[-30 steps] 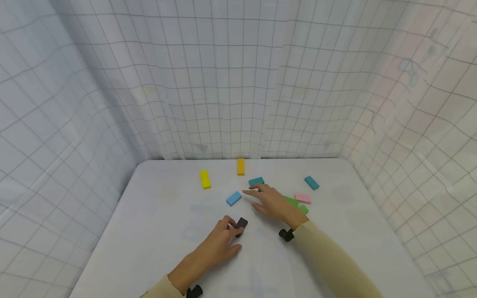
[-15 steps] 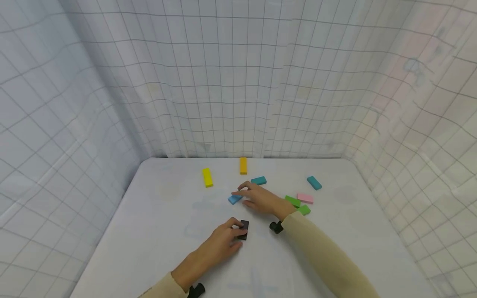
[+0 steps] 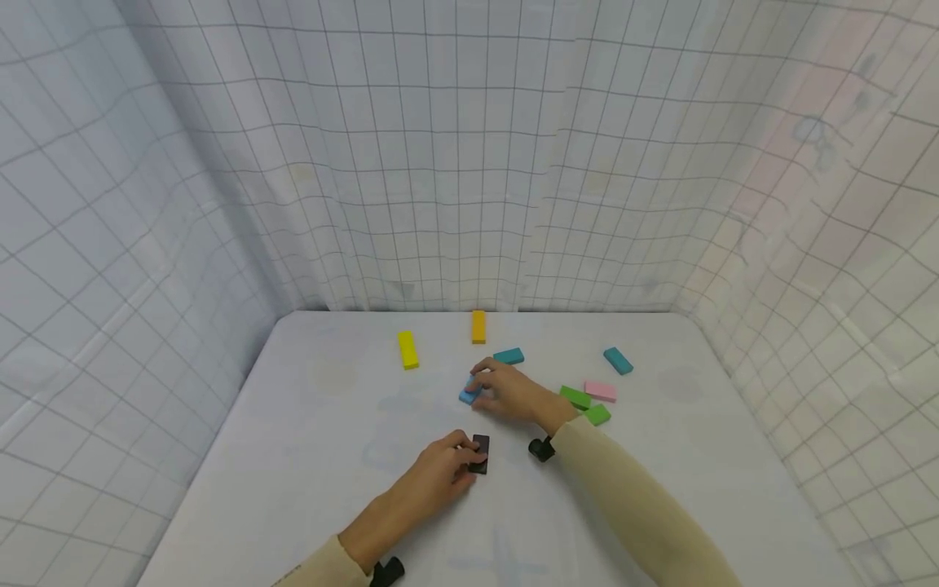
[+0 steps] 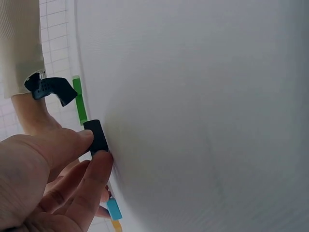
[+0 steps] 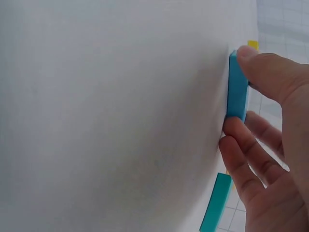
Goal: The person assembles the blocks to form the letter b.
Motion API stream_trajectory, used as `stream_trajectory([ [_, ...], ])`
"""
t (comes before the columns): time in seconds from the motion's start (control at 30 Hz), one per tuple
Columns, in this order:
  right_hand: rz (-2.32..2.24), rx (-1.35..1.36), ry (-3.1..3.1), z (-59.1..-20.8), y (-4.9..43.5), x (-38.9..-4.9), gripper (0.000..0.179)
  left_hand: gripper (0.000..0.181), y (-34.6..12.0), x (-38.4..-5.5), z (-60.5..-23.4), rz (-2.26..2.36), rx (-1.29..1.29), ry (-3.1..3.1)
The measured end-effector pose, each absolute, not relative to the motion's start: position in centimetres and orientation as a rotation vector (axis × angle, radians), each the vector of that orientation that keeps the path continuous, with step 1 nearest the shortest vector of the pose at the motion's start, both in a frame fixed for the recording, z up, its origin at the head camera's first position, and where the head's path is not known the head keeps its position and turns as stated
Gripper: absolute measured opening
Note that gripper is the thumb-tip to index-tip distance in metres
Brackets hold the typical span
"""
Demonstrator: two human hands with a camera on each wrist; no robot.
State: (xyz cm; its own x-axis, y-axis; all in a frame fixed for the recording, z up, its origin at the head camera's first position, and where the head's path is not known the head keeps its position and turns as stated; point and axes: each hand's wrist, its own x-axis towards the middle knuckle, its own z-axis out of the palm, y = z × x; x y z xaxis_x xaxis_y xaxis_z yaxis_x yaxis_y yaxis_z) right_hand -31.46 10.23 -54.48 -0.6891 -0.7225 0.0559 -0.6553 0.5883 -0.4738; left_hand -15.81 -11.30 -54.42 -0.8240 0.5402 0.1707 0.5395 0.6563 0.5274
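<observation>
On the white table, my left hand pinches a black block that lies flat; the left wrist view has the thumb and a finger on the black block. Farther back, my right hand holds a light blue block between thumb and fingers. In the right wrist view the thumb sits at one end of the blue block and fingertips at the other. A teal block lies just behind the right hand.
Yellow and orange blocks lie toward the back. Right of the right hand are two green blocks, a pink block and another teal block. Gridded white curtains enclose the table's back and sides.
My right hand has moved left from near the teal block to the light blue block and taken hold of it, turning it slightly. The black block has turned under my left hand to point away.
</observation>
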Motion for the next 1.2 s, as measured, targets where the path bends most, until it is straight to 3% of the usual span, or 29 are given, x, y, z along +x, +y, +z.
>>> stream_trajectory([
  [0.33, -0.784, -1.163, 2.753, -55.1, 10.3, -31.5, 0.011, 0.025, -11.2, -16.1, -54.7, 1.026, 0.912, 2.872],
  [1.2, -0.877, -1.176, 2.698, -54.8, 12.3, -29.8, 0.016, 0.017, -11.0, -16.1, -55.1, 0.999, 0.895, 2.923],
])
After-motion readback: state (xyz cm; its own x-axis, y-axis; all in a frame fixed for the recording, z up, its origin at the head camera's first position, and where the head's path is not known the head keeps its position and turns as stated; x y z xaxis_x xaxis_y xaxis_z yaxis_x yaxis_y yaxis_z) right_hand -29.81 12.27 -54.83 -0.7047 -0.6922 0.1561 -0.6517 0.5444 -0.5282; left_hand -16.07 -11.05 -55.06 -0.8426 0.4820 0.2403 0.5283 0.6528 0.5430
